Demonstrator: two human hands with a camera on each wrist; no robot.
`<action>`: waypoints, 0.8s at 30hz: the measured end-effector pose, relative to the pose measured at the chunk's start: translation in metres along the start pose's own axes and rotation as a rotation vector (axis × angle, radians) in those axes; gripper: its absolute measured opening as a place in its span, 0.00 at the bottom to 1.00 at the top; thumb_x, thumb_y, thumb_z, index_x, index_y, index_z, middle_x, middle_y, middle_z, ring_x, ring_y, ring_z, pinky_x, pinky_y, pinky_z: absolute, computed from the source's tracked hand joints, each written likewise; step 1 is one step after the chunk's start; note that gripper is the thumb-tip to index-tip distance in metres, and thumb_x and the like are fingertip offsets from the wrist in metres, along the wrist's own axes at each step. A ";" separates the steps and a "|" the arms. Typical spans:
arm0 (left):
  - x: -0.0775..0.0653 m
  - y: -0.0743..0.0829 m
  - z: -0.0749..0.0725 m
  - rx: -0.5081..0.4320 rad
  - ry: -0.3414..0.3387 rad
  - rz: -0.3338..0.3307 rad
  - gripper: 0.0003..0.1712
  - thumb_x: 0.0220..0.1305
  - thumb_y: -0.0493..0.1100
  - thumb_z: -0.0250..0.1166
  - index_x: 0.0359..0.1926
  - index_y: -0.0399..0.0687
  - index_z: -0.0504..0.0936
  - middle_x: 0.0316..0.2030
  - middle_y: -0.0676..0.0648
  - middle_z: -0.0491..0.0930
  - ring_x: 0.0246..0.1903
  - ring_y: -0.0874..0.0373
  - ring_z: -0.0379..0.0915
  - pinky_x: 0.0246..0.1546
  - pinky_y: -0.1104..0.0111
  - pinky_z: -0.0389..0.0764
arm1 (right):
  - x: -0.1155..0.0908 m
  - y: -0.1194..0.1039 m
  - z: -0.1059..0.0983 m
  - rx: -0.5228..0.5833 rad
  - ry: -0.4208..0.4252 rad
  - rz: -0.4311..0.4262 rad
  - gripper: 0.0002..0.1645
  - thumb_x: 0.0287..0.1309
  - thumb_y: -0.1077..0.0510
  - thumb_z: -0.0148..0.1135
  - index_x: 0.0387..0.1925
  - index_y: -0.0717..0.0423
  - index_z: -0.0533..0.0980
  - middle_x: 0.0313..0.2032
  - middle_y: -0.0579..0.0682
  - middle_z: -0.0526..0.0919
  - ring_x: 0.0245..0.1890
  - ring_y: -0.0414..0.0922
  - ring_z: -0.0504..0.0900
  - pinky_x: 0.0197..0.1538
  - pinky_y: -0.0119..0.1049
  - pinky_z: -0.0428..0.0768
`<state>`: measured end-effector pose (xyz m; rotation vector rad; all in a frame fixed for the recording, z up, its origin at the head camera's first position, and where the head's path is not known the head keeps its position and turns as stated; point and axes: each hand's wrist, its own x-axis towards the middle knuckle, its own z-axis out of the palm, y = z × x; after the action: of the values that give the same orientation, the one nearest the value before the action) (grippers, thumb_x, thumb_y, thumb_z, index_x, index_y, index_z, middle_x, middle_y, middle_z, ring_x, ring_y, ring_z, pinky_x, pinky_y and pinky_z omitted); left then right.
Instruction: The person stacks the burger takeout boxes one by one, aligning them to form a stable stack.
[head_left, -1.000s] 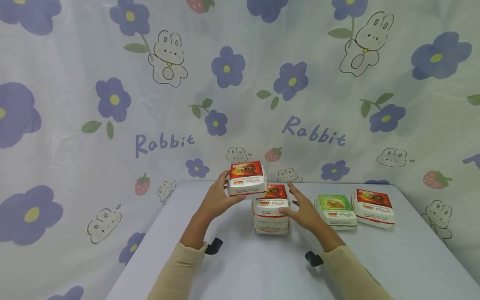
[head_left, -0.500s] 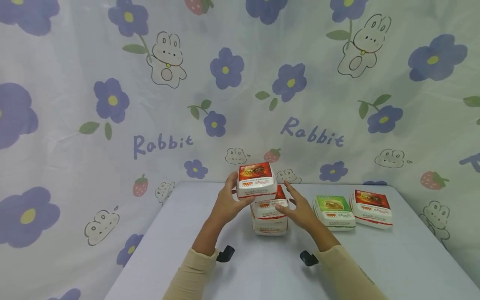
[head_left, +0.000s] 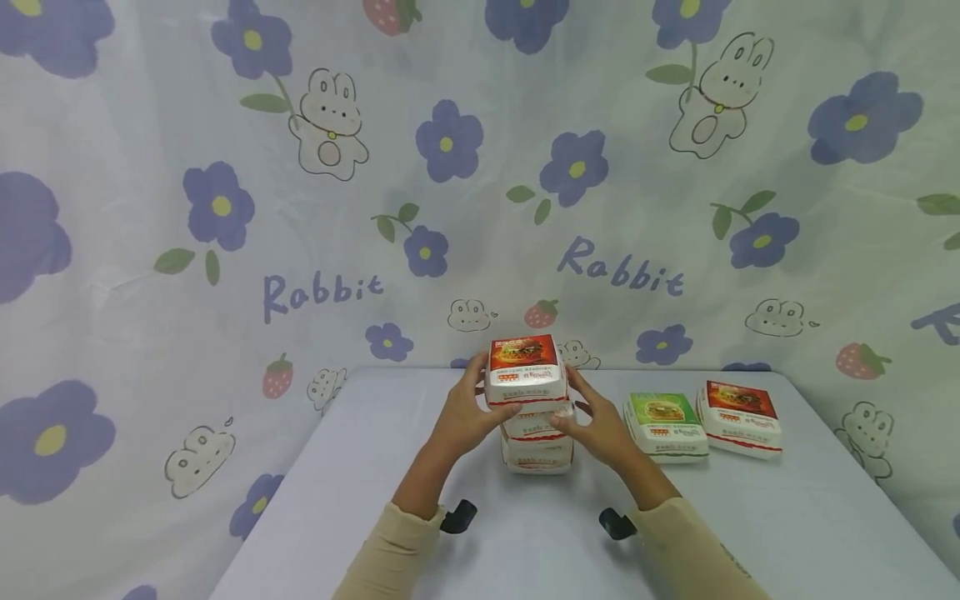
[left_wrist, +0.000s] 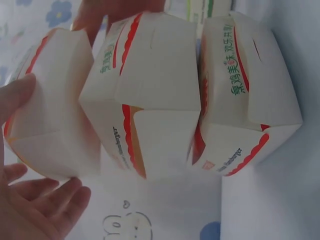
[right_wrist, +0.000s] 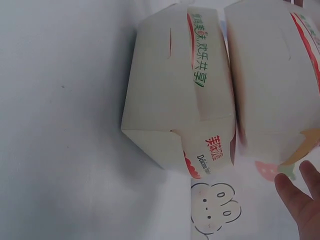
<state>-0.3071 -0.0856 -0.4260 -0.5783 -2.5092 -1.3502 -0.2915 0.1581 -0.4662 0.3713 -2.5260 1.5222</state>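
Observation:
My left hand [head_left: 463,421] grips a white burger box [head_left: 525,371] with a red burger picture on its lid. The thumb lies on its front, the fingers around the far left side. The box is over a second burger box [left_wrist: 155,95], stacked on a third burger box [left_wrist: 245,100] on the table. In the left wrist view the held box tilts away from the second. Beside the stack's right, my right hand [head_left: 603,429] is spread loosely, its thumb overlapping the second box's front. The right wrist view shows its fingertips [right_wrist: 285,182] just off that box's far corner.
To the right on the white table [head_left: 540,550] sit a green-topped burger box [head_left: 666,427] and a red-topped burger box [head_left: 740,418], side by side. A curtain [head_left: 480,208] printed with rabbits and flowers hangs behind the table's back edge.
My left hand has carried the held box rightward and slightly down, from the stack's upper left to over it. My right hand stays by the stack's right side.

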 end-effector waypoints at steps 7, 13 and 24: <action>0.001 0.004 0.005 0.017 -0.005 0.027 0.60 0.48 0.65 0.73 0.75 0.54 0.53 0.67 0.48 0.66 0.62 0.49 0.67 0.55 0.54 0.76 | 0.001 0.001 -0.003 -0.010 0.042 -0.062 0.54 0.55 0.37 0.67 0.76 0.32 0.47 0.73 0.48 0.55 0.71 0.54 0.57 0.65 0.53 0.67; 0.001 0.007 0.006 0.037 0.000 0.032 0.58 0.48 0.65 0.74 0.74 0.55 0.54 0.66 0.48 0.67 0.61 0.49 0.68 0.55 0.55 0.76 | 0.001 0.004 -0.005 -0.015 0.038 -0.056 0.54 0.56 0.33 0.64 0.76 0.31 0.46 0.73 0.49 0.57 0.70 0.54 0.58 0.63 0.52 0.68; -0.002 0.002 0.010 0.005 -0.029 0.010 0.57 0.49 0.62 0.75 0.74 0.60 0.54 0.67 0.49 0.66 0.62 0.49 0.67 0.56 0.51 0.75 | -0.003 0.008 -0.004 -0.010 0.034 -0.062 0.53 0.57 0.33 0.63 0.76 0.32 0.46 0.72 0.51 0.58 0.70 0.54 0.59 0.62 0.52 0.70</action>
<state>-0.3044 -0.0768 -0.4308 -0.6123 -2.5281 -1.3412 -0.2910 0.1661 -0.4722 0.4144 -2.4712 1.4799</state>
